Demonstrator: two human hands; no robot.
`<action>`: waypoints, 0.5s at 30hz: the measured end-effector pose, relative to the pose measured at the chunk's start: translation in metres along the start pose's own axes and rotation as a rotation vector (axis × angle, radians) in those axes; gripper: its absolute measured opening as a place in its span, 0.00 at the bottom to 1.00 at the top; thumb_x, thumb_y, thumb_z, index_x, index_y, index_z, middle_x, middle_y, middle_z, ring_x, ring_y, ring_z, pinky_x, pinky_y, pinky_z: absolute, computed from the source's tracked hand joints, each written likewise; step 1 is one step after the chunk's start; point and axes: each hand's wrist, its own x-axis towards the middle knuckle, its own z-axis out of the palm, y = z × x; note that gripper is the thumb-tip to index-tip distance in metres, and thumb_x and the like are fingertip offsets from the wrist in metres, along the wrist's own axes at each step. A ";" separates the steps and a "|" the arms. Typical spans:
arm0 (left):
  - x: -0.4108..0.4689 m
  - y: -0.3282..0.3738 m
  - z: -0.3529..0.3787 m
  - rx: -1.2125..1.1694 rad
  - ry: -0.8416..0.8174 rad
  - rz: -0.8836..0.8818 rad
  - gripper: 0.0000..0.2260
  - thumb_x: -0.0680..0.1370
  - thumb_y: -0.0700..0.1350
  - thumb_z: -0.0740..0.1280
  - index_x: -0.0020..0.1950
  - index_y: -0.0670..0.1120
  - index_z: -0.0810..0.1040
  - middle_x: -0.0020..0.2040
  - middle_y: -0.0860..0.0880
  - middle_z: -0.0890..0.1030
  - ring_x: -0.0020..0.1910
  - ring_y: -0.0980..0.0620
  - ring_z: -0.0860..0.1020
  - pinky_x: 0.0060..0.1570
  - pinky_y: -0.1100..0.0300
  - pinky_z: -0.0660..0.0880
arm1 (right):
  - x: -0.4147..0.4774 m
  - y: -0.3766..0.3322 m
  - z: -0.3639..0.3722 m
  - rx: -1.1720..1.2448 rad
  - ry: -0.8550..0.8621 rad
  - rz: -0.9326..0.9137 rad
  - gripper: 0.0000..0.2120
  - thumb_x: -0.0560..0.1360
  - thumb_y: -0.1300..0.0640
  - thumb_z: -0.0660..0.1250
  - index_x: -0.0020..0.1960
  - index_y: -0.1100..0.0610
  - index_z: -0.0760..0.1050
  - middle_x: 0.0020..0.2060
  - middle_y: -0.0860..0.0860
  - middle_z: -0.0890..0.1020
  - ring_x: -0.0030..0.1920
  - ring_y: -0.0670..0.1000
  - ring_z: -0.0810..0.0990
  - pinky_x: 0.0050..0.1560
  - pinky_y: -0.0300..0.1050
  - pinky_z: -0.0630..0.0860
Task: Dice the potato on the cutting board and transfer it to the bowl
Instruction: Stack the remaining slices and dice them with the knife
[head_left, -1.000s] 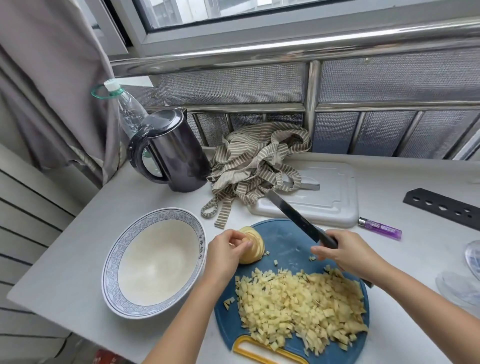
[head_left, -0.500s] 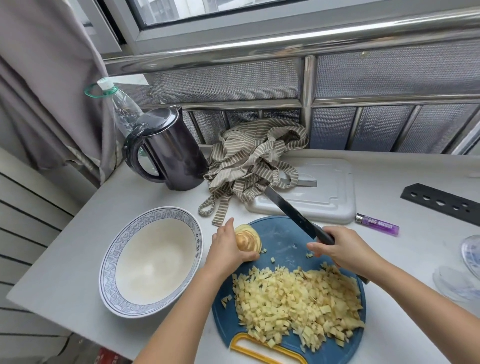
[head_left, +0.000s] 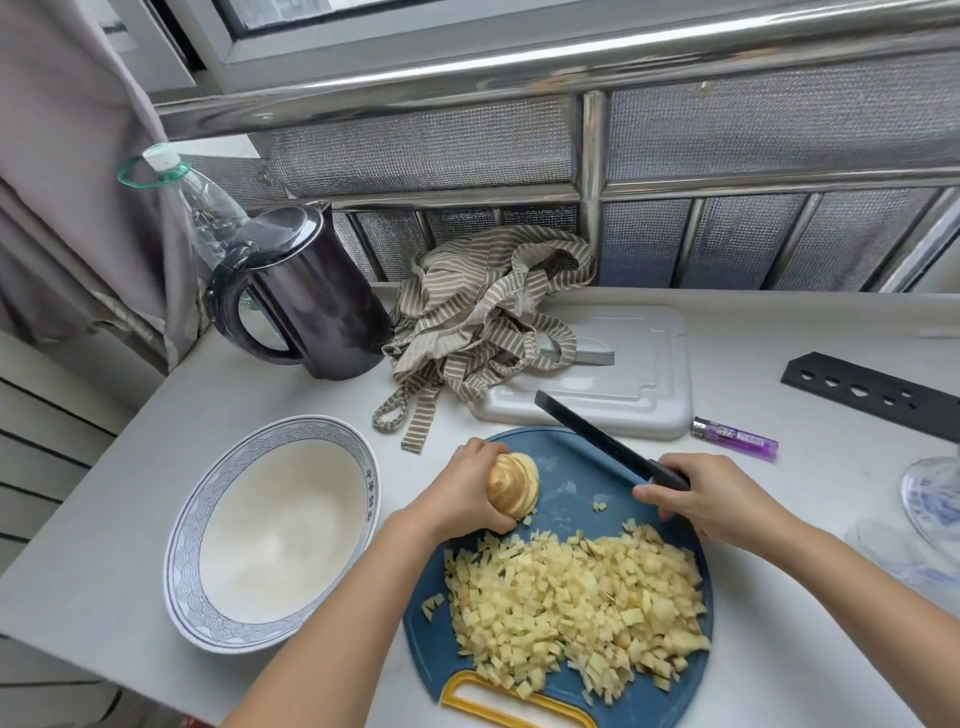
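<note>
- The left hand (head_left: 457, 493) gripped the pale, ridged potato stub (head_left: 511, 491) at ten o'clock on the round blue plastic cutting board (head_left: 571, 462); its fingers (head_left: 480, 451) curled round it.
- The right hand (head_left: 717, 499) wrapped its fingers (head_left: 660, 496) round the handle of the black knife (head_left: 592, 434); the blade hung raised, tip toward eleven o'clock, apart from the stub.
- So small a stub likely needed its flattest face down and fingertips tucked back before any cut; it could roll.
- The heap of yellow potato dice (head_left: 571, 613) filled the board's six o'clock half; only the twelve o'clock part offered room.
- The white, blue-rimmed ceramic bowl (head_left: 179, 545) stood at nine o'clock on the pale tabletop (head_left: 156, 415); it held no dice.
</note>
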 end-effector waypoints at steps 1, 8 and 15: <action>0.006 0.004 -0.001 0.027 -0.032 0.032 0.40 0.65 0.47 0.78 0.73 0.49 0.64 0.65 0.52 0.66 0.66 0.53 0.65 0.63 0.64 0.64 | -0.001 0.003 -0.002 -0.009 -0.005 0.000 0.17 0.74 0.44 0.70 0.36 0.56 0.75 0.30 0.48 0.83 0.26 0.42 0.76 0.30 0.38 0.69; 0.039 0.038 -0.011 0.190 -0.217 0.221 0.44 0.63 0.45 0.80 0.74 0.50 0.62 0.68 0.52 0.68 0.67 0.53 0.67 0.65 0.61 0.66 | -0.004 0.015 -0.007 0.019 -0.005 0.018 0.24 0.75 0.40 0.65 0.38 0.62 0.76 0.26 0.51 0.78 0.22 0.44 0.71 0.30 0.39 0.67; 0.021 0.045 -0.002 0.021 -0.075 0.046 0.51 0.65 0.48 0.81 0.78 0.48 0.51 0.75 0.47 0.59 0.74 0.49 0.61 0.70 0.59 0.61 | -0.001 0.018 -0.003 -0.040 0.020 -0.028 0.30 0.74 0.34 0.58 0.40 0.62 0.76 0.31 0.55 0.80 0.28 0.47 0.75 0.32 0.40 0.68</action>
